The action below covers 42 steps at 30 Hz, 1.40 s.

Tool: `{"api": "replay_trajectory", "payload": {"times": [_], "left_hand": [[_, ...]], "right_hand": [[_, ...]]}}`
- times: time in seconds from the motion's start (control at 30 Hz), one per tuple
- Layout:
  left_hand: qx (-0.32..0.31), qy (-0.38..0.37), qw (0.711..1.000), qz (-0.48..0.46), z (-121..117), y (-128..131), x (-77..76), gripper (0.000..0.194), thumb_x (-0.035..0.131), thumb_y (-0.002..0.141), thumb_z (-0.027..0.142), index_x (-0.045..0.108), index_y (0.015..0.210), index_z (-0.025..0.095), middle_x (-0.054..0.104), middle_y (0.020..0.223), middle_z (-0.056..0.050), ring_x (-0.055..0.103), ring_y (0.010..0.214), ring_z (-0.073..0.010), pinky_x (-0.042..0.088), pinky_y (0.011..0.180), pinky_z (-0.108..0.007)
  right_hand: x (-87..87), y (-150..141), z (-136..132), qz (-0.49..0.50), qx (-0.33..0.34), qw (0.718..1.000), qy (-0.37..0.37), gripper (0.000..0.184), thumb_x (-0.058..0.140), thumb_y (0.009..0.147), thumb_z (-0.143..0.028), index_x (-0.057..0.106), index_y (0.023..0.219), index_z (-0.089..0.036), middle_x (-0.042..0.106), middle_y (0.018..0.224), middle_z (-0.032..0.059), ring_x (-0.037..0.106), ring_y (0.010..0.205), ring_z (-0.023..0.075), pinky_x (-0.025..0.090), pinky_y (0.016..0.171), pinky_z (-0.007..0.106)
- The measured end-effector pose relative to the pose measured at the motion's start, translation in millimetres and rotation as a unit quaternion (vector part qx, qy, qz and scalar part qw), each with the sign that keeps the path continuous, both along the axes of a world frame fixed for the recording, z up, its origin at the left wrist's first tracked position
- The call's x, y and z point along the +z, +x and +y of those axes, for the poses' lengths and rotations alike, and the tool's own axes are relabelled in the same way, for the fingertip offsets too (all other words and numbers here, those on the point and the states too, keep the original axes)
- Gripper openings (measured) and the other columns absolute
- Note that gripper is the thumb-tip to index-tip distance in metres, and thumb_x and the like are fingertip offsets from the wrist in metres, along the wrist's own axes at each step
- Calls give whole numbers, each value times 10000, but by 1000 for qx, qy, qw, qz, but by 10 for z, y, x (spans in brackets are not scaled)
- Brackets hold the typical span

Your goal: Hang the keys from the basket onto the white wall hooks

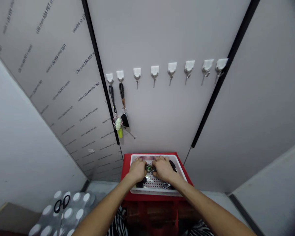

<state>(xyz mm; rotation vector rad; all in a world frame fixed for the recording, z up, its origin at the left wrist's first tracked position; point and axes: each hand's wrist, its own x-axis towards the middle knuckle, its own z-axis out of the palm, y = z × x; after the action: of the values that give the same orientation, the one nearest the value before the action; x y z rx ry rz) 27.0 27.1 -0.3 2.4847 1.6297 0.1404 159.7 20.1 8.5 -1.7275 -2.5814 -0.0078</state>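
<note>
Both my hands reach into a white plastic basket [159, 190] on a red stand. Between them is a small green keychain [149, 168] with metal parts. My left hand [137, 170] is closed, its fingertips on the keychain's left side. My right hand [163, 169] is closed at its right side, fingers pinched at the metal end. Part of the keychain is hidden by the fingers. Around the hands in the basket lie a black item [141, 183], a silver carabiner [166, 186] and another black item [172, 165].
A row of several white hooks [154, 70] is on the wall ahead. Two keychains hang at the left, one with a black braided strap [122, 91], one with a yellow-green tag [120, 132]. Capped bottles [68, 213] and black-handled scissors [57, 206] are at lower left.
</note>
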Motion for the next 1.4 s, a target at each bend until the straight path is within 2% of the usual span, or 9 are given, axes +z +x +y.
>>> {"api": "replay_trajectory", "payload": {"times": [0.2, 0.33, 0.47, 0.7, 0.8, 0.93, 1.03, 1.2, 1.4], "left_hand": [[-23, -18, 999, -21, 5, 23, -58, 280, 430, 588, 176, 505, 858, 166, 522, 903, -73, 444, 862, -186, 348, 736, -281], [9, -32, 999, -29, -7, 56, -79, 309, 478, 550, 214, 518, 850, 156, 529, 893, -93, 458, 845, -213, 350, 716, -300], [33, -94, 993, -62, -24, 73, -67, 248, 481, 543, 198, 544, 780, 160, 571, 791, -63, 502, 738, -178, 366, 640, -254], [35, -139, 958, -247, 68, 28, 170, 183, 483, 562, 186, 533, 729, 130, 548, 666, 12, 456, 605, -91, 347, 525, -169], [26, -135, 939, -317, 135, 31, 328, 153, 485, 560, 200, 521, 684, 118, 516, 618, 21, 433, 580, -80, 342, 519, -168], [1, -141, 902, -408, 180, 43, 532, 113, 476, 558, 191, 489, 640, 113, 478, 580, 27, 416, 540, -69, 335, 507, -174], [-6, -152, 870, -469, 173, 33, 706, 90, 477, 553, 175, 464, 616, 113, 453, 554, 31, 402, 516, -59, 329, 501, -174], [9, -158, 838, -522, 124, 19, 968, 72, 475, 550, 142, 446, 610, 114, 446, 522, 36, 404, 493, -54, 333, 515, -181], [40, -112, 863, -491, 134, -28, 1015, 59, 467, 564, 147, 452, 612, 117, 461, 513, 38, 423, 491, -60, 338, 511, -186]], "right_hand": [[-43, -53, -28, 26, 13, 1000, 7, 243, 455, 571, -210, 533, 798, -171, 486, 899, 84, 422, 846, 209, 290, 702, 322], [-55, -48, -15, 33, -32, 999, 3, 353, 451, 557, -194, 480, 908, -173, 488, 911, 91, 443, 834, 203, 295, 705, 317], [-28, -33, -24, 25, -12, 999, -35, 321, 425, 573, -187, 491, 887, -195, 519, 859, 80, 472, 788, 193, 309, 681, 306], [10, 103, -7, 154, 14, 986, -67, 267, 423, 590, -181, 523, 836, -168, 546, 835, 54, 474, 786, 161, 323, 679, 248], [30, 163, 7, 258, 36, 961, -99, 235, 423, 608, -192, 524, 816, -151, 559, 758, 27, 487, 701, 137, 343, 644, 238], [125, 194, -11, 411, 87, 886, -193, 247, 459, 616, -248, 504, 829, -131, 554, 762, 12, 489, 687, 126, 370, 633, 240], [246, 193, -32, 481, 90, 846, -213, 257, 468, 623, -277, 498, 828, -126, 550, 805, 20, 485, 739, 129, 370, 675, 249], [396, 183, -12, 519, 54, 840, -151, 276, 400, 674, -306, 501, 866, -134, 550, 799, 31, 490, 748, 126, 367, 688, 258], [488, 210, 42, 438, -6, 898, 46, 201, 410, 657, -285, 554, 688, -147, 551, 727, 40, 477, 724, 137, 342, 682, 257]]}}
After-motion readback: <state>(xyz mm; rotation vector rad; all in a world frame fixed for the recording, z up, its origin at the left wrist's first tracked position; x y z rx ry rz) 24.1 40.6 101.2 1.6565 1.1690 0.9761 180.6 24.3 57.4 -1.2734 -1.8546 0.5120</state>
